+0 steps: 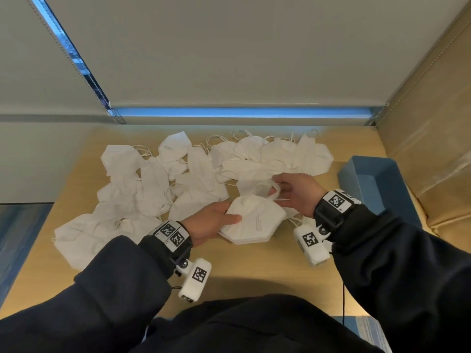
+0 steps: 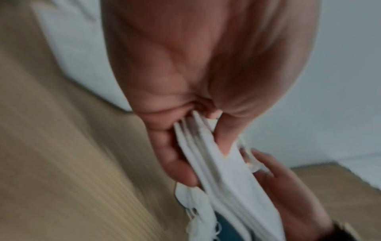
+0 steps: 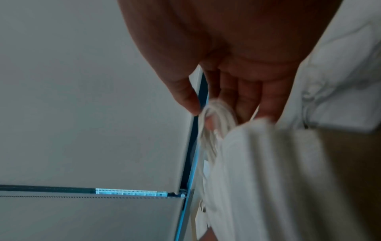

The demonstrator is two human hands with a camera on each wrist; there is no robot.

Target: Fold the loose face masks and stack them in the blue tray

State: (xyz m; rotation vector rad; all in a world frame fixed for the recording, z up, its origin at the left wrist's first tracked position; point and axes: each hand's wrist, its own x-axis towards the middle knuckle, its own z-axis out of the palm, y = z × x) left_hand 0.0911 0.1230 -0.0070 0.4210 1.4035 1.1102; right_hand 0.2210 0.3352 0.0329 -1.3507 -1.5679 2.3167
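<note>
Masks folded, long axis left-right, between both hands.

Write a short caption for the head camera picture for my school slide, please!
Left hand holds folded masks, right hand gathers their ear loops, blue tray waits.

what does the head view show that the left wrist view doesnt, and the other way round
Only the head view shows the blue tray at the right of the table, with no masks visible in it, and the spread of loose masks on the wooden table.

Only the left wrist view shows, edge-on, that the left hand pinches a stack of several folded masks, not just one.

Both show the left hand gripping that stack and the right hand at its far end, by the ear loops.
</note>
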